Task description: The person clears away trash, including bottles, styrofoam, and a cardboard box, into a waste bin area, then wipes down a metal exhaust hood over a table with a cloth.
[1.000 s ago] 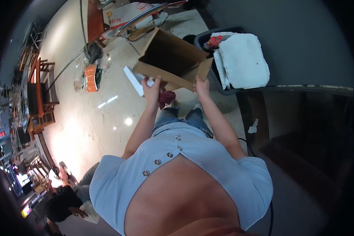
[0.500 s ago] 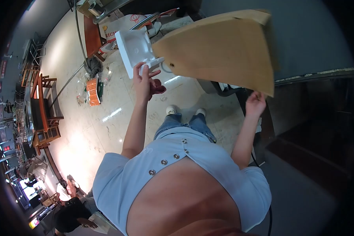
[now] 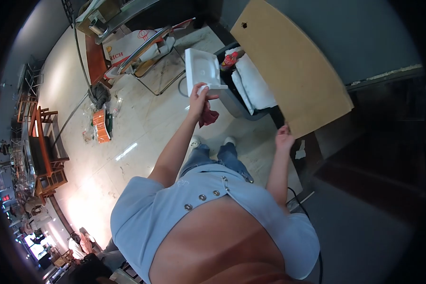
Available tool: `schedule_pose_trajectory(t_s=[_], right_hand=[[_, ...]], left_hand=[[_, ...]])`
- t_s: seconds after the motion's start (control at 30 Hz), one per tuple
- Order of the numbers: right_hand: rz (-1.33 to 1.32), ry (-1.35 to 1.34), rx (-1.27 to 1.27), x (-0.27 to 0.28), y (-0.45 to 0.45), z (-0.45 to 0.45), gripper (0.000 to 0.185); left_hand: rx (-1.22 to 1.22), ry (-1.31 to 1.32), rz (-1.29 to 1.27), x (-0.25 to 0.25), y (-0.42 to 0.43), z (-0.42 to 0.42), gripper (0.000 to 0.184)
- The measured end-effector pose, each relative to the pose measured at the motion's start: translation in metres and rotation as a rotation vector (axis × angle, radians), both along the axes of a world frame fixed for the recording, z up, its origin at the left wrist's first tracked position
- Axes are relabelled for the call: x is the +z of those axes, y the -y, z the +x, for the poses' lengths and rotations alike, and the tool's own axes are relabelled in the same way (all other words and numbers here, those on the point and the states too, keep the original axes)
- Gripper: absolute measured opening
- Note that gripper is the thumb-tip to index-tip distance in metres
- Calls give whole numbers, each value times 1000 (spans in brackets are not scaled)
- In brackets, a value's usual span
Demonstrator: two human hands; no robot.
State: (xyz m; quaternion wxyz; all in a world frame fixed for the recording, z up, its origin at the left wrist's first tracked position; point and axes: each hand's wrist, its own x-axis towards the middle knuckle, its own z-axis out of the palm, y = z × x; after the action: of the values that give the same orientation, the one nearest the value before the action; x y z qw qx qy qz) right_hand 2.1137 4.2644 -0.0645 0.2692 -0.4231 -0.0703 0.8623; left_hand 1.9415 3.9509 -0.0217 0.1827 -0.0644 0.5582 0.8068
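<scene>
My left hand [image 3: 199, 102] is closed on the near edge of a white plastic tray-like piece [image 3: 204, 67], which is tilted up. A crumpled dark red cloth [image 3: 208, 117] hangs beneath the same hand's fingers. My right hand [image 3: 284, 138] pinches the lower corner of a large brown board [image 3: 293, 66] with a small dark hole near its far end. Between the two pieces stands a dark grey bin [image 3: 234, 103]. White folded material [image 3: 254, 85] and a red packet [image 3: 230, 60] show inside it. The board hides part of the bin.
A metal-framed chair [image 3: 149, 46] and a white printed bag [image 3: 128, 51] are at the upper left. An orange packet [image 3: 101, 126] and a grey bundle [image 3: 99, 96] lie on the tiled floor. A dark wall [image 3: 374, 42] rises behind the board. Several people are at the lower left.
The brown board has swung to the right and stands more upright, uncovering the bin. My left hand and the white piece have moved right in view; my right hand is lower and further left.
</scene>
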Motion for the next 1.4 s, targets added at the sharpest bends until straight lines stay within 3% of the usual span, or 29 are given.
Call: schedule_pose_trajectory(t_s=[0.07,0.17,0.27,0.33,0.43,0.47,0.6,0.67,0.73,0.87,0.93,1.0,1.1,1.2,1.33,1.4], right_hand=[[-54,-50,179,-22,9,2,34],[-134,5,174,-42,22,5,36],[-168,48,176,-48,23,8,36],[-141,31,266,-44,27,16,37],[-63,68,455,-24,39,23,38],[-88,69,456,-20,48,26,38],[-185,127,469,-29,69,28,32],[-265,198,310,-54,66,16,35],[-293,141,319,-60,58,-1,30],[-239,146,356,-55,35,-53,28],[-208,110,377,-49,28,-69,28],[-193,124,382,-48,30,-70,29],[-208,228,366,-57,39,-51,28],[-200,237,435,-84,46,-20,26],[-283,454,440,-97,64,3,27],[-290,433,514,-111,63,1,24]], left_hand=[[-10,11,-11,-26,-18,-18,28],[-30,46,-144,-44,-39,-38,28],[-177,105,-131,-34,-61,-53,29],[-241,173,-201,-3,-72,-47,31],[-277,143,-218,-1,-66,-44,32],[-215,30,-114,-32,-69,-46,33],[-9,91,44,-33,-73,-42,34],[-60,128,120,-35,-68,-61,34],[-126,180,166,-30,-66,-83,33],[-163,179,173,-50,-57,-89,35],[5,198,153,-50,-46,-89,41],[7,130,141,-67,-43,-104,44],[-112,249,-36,11,-52,-97,45],[18,108,-16,-63,-76,-134,42],[-60,166,3,-59,-69,-159,44],[-25,141,2,-65,-76,-167,48]])
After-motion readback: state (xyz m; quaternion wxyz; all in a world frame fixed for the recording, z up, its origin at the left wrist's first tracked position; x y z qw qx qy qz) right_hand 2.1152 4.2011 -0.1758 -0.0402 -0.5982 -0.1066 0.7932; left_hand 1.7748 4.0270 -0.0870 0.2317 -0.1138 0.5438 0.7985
